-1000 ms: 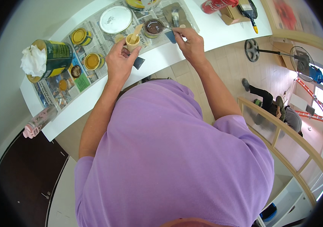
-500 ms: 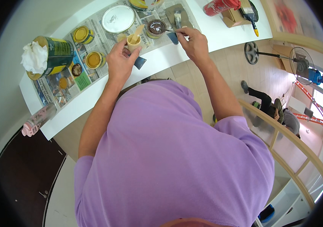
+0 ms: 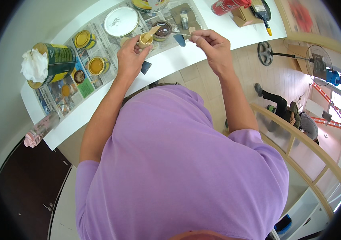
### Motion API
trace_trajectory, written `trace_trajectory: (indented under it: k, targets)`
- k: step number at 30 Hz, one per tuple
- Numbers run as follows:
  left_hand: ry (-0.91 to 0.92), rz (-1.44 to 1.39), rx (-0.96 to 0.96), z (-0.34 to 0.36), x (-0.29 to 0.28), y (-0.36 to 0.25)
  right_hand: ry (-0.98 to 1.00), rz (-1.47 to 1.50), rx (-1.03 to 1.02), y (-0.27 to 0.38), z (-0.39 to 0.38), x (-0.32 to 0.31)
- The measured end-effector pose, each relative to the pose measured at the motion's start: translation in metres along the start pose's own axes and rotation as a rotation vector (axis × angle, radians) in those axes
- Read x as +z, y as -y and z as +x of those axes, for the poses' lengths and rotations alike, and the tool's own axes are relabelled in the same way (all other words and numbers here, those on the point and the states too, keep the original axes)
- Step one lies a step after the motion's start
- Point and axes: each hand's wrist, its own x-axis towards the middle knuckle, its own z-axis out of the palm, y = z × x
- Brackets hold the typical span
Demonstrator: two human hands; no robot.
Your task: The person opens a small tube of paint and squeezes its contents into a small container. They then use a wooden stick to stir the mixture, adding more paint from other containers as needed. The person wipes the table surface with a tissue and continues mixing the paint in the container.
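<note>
My left hand (image 3: 131,59) is wrapped round a small yellowish cup (image 3: 145,41), held above the newspaper at the table's near edge. A flat wooden stick (image 3: 153,32) stands in the cup and leans right, toward an open tin of dark brown paint (image 3: 162,29). My right hand (image 3: 216,49) pinches a thin, metal-looking tool (image 3: 182,34) between thumb and fingers. The tool's tip points left at the rim of the brown tin; its exact kind is too small to tell. Below my left hand lies a dark flat piece (image 3: 146,68).
Newspaper (image 3: 110,46) covers much of the white table. On it are a white lid (image 3: 121,21), yellow tins (image 3: 97,66), and a large green can (image 3: 60,62) with white cloth. A red bottle (image 3: 228,5) and a paintbrush (image 3: 261,15) lie at right. Someone crouches beyond the railing (image 3: 294,135).
The cup in my left hand has come closer to the brown tin, and its stick leans further right. My right hand has shifted slightly right, drawing the thin tool with it.
</note>
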Motion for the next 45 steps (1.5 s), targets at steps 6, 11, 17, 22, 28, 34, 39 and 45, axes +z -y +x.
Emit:
trace_trajectory:
  k: [6,11,17,22,28,34,39,45]
  targets:
    - [0.010,-0.031,0.046,-0.002,0.007,-0.004,0.061,-0.250,-0.138,0.010,-0.012,0.015]
    - [0.003,-0.083,0.088,-0.005,0.007,-0.007,0.040,-0.371,-0.177,0.009,-0.015,0.023]
    - [0.001,-0.067,0.116,-0.009,0.003,-0.010,0.062,-0.456,-0.208,0.017,-0.016,0.033]
    - [-0.001,-0.055,0.127,-0.011,0.002,-0.008,0.101,-0.540,-0.204,0.019,-0.016,0.036]
    - [0.004,-0.064,0.121,-0.012,0.001,-0.008,0.114,-0.516,-0.166,0.020,-0.014,0.042]
    - [0.000,-0.078,0.095,-0.011,0.000,-0.005,0.084,-0.387,-0.143,0.011,-0.014,0.042]
    - [-0.028,-0.084,-0.025,-0.012,0.002,0.010,0.068,0.038,0.108,0.001,-0.012,0.032]
    - [0.009,-0.182,-0.120,-0.015,-0.007,0.008,-0.088,0.360,0.217,-0.036,0.005,0.028]
